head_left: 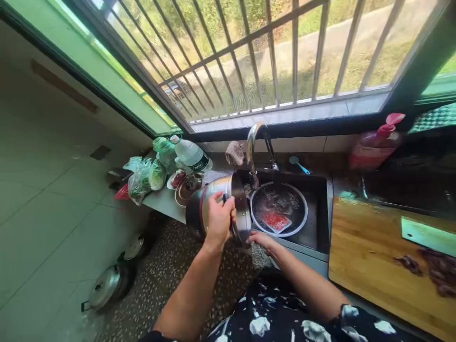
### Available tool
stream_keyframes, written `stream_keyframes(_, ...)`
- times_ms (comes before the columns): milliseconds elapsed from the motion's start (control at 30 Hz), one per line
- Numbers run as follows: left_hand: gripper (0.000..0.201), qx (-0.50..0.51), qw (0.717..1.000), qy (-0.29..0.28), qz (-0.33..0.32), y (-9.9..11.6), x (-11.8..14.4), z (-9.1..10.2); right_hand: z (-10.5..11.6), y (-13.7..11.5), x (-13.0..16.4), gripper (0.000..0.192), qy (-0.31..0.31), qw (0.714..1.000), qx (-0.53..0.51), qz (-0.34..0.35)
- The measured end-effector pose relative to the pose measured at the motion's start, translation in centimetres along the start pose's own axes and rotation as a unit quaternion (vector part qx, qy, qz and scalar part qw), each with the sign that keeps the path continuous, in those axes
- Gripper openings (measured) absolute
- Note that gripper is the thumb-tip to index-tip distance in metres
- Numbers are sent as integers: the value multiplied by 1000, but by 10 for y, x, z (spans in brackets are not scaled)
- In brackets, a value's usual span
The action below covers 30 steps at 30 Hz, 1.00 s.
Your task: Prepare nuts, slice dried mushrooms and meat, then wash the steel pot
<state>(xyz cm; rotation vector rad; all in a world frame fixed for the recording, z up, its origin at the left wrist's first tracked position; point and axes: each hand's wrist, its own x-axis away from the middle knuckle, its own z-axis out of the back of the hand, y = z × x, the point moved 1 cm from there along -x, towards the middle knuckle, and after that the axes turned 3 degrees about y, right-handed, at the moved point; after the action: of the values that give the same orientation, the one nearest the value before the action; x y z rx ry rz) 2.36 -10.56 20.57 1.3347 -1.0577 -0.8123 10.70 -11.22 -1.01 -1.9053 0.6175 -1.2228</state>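
Observation:
A stainless steel pot [244, 216] with a dark base is tipped on its side over the counter's front edge, its mouth turned toward the sink. My left hand [219, 217] is closed around the pot's side handle. Low on the rim, my right hand [262, 239] grips the edge with its fingertips, partly hidden behind the metal. Just right of the pot, a round basin [253, 216] sits in the dark sink [317, 223]. Water and a clear pack of red food [277, 221] are in it. The chrome faucet [252, 147] arches above.
A wooden cutting board [363, 237] at right carries a cleaver [427, 232] and dark meat [441, 270]. Bottles [192, 154], bagged greens [140, 180] and a glass lid [183, 192] crowd the left counter. Lidded pots [105, 287] stand on the floor. A pink soap bottle [372, 149] is at back right.

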Motion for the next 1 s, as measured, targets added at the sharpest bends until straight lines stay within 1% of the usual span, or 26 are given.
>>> stream_keyframes(67, 43, 54, 998, 19, 0, 12, -2, 29, 13, -8, 11, 19, 46, 998, -35, 11)
stream_keyframes(133, 37, 106, 994, 32, 11, 17, -4, 61, 23, -17, 22, 16, 89, 994, -55, 10)
stream_keyframes(200, 32, 146, 988, 50, 25, 15, -5, 94, 26, -26, 32, 14, 103, 993, -49, 10)
stream_keyframes(267, 30, 178, 981, 69, 40, 4, -5, 125, 20, -31, 42, 13, 98, 995, -27, 24)
stream_keyframes(367, 31, 213, 971, 83, 66, -26, -2, 171, 2, -31, 53, 14, 103, 993, 14, 47)
stream_keyframes(467, 34, 241, 960, 104, 94, -70, 5, 216, -20, -23, 56, 16, 138, 986, 67, 69)
stream_keyframes(567, 37, 272, 946, 135, 111, -115, 14, 254, -39, -12, 52, 18, 176, 967, 149, 106)
stream_keyframes(633, 39, 292, 938, 145, 119, -139, 17, 274, -53, -8, 49, 20, 193, 953, 195, 127)
stream_keyframes(733, 38, 324, 925, 158, 123, -161, 15, 296, -73, -9, 43, 26, 210, 935, 249, 138)
stream_keyframes(833, 34, 350, 913, 176, 116, -171, 7, 312, -92, -14, 34, 31, 213, 925, 282, 140)
stream_keyframes(900, 34, 354, 911, 185, 106, -174, 0, 321, -102, -19, 26, 32, 197, 928, 278, 151)
stream_keyframes(1000, 35, 345, 915, 192, 82, -176, -14, 333, -113, -28, 13, 35, 158, 939, 255, 170)
